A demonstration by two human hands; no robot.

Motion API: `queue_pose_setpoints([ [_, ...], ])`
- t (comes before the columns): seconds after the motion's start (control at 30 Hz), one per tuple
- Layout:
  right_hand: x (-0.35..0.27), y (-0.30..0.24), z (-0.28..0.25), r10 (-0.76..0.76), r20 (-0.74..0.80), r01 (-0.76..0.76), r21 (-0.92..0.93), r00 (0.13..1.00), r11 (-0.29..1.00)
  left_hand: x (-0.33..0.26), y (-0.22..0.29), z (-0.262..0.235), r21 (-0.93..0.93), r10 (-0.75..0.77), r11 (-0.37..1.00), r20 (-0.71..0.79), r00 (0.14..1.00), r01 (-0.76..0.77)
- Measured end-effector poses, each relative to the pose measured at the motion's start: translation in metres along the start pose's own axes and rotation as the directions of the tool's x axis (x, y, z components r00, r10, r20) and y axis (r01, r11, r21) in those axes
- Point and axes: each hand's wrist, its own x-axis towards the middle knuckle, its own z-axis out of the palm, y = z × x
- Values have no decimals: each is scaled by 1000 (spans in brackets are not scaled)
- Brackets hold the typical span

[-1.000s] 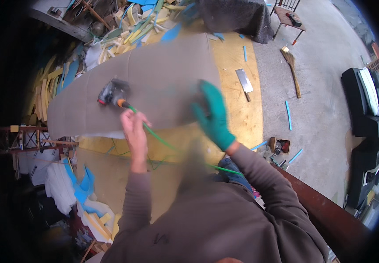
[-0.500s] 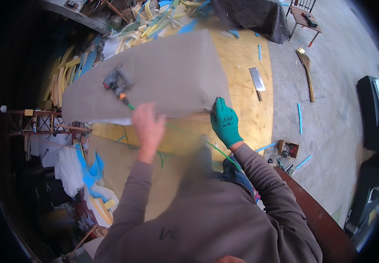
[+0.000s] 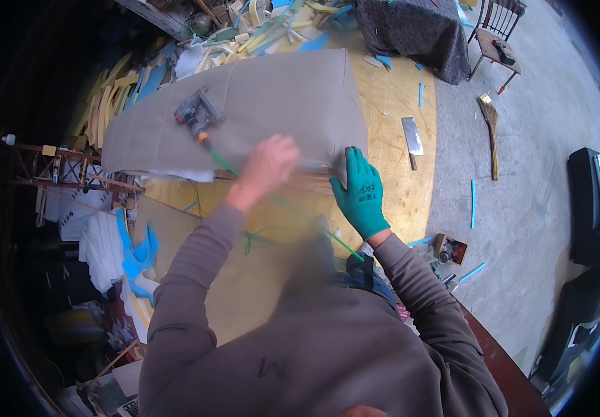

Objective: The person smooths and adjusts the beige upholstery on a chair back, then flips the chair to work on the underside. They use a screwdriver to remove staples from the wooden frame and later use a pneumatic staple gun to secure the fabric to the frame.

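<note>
In front of me lies a long block covered in grey-brown fabric (image 3: 265,97), like an upholstered seat. My right hand (image 3: 364,201), in a green glove, is at its near right corner, with the cover's edge pinched between thumb and fingers. My bare left hand (image 3: 269,167) is at the near long edge; its fingers are smeared by motion, so its grip is unclear. On top of the block rests an air stapler (image 3: 199,115) with a dark head and an orange fitting. A green hose (image 3: 223,161) leads from it past my left wrist.
A cleaver (image 3: 412,139) lies on the yellow board (image 3: 394,177) at right. Beyond are a broom (image 3: 490,139), a wooden chair (image 3: 498,52) and a cloth-draped object (image 3: 411,31). Foam offcuts (image 3: 279,35) heap up behind the block. A small box (image 3: 451,249) stands near my right forearm.
My left hand has moved right, away from the stapler, to the block's near edge. My right hand keeps to the corner. The whole view has shifted slightly.
</note>
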Motion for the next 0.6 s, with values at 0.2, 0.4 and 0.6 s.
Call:
queue_pose_setpoints([
  [0.2, -10, 11, 35, 33, -64, -31, 42, 997, 999, 22, 1, 9, -74, 19, 997, -117, 993, -28],
  [0.4, -8, 15, 64, 61, -164, -58, 19, 985, 998, 23, -8, 21, -97, 79, 991, -108, 991, -90],
  [0.6, 2, 3, 54, 135, -88, -131, 49, 987, 990, 32, -16, 36, -136, 105, 982, -167, 980, -128],
])
